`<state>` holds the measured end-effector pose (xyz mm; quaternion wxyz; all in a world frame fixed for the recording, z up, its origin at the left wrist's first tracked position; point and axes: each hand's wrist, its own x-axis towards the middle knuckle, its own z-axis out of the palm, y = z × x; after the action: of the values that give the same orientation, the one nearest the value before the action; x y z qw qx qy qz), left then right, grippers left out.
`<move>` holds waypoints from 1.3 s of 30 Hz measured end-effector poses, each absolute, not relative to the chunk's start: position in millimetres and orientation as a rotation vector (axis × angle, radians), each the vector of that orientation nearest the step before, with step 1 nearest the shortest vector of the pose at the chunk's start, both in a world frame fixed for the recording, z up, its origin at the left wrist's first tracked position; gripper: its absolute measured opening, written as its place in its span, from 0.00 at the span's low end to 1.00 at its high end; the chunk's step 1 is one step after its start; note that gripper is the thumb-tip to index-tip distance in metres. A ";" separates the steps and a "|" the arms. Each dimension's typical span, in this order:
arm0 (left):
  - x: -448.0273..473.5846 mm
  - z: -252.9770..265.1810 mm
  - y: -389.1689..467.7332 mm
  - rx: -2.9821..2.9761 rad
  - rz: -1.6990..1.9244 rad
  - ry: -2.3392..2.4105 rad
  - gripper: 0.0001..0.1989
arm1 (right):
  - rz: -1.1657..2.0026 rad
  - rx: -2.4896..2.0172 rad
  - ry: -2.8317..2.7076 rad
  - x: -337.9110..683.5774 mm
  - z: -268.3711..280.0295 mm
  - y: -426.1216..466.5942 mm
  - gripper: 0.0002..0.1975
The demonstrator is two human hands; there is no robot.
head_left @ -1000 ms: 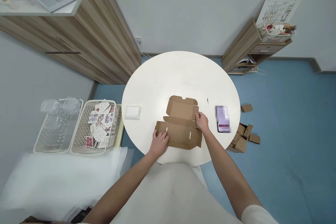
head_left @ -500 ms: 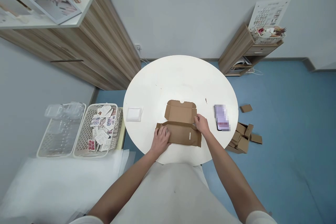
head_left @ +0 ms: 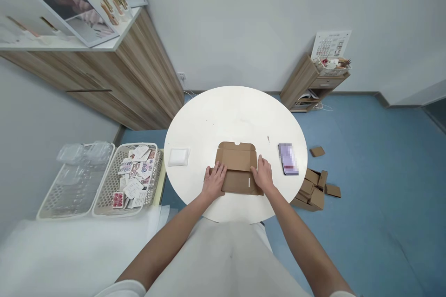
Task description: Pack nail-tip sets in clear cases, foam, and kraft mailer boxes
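Observation:
A brown cardboard mailer box [head_left: 237, 181], partly folded, lies on the round white table [head_left: 237, 111] in front of me. Its notched lid panel [head_left: 236, 158] points away from me and its near panel bears a small white label. My left hand [head_left: 214, 181] rests over the left side of the box, fingers stretched and slightly spread. At the right side is my right hand [head_left: 263, 175], its thumb touching the box near the fold and its index finger held apart along the side flap. The undersides of both hands are hidden.
A white packet [head_left: 179, 157] lies at the table's left, a purple pixelated phone-like item [head_left: 288, 159] at its right. Two white baskets [head_left: 158, 174] stand left, one with cards. Cardboard boxes [head_left: 311, 190] sit on the floor at right. Cabinets stand behind.
The lid panel now lies closer over the near part of the box. My right hand has loosened from its pinch and its fingers have spread. The camera view has shifted.

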<state>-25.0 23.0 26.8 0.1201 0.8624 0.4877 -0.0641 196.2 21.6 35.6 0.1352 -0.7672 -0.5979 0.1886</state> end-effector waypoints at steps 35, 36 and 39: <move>-118.6 6.6 -9.9 1.625 0.329 1.605 0.13 | 0.730 -2.048 -2.223 126.2 7.2 -50.7 0.56; -118.1 8.4 -10.5 1.640 0.333 1.603 0.13 | 0.728 -2.044 -2.226 125.9 7.4 -51.5 0.56; -116.8 14.8 -13.7 1.664 0.340 1.617 0.12 | 0.726 -2.043 -2.241 126.6 9.7 -53.5 0.56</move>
<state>-116.8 -13.7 14.8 0.3878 0.6539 0.6357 0.1338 126.6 -53.5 9.7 0.0115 -0.6551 -0.7187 0.2328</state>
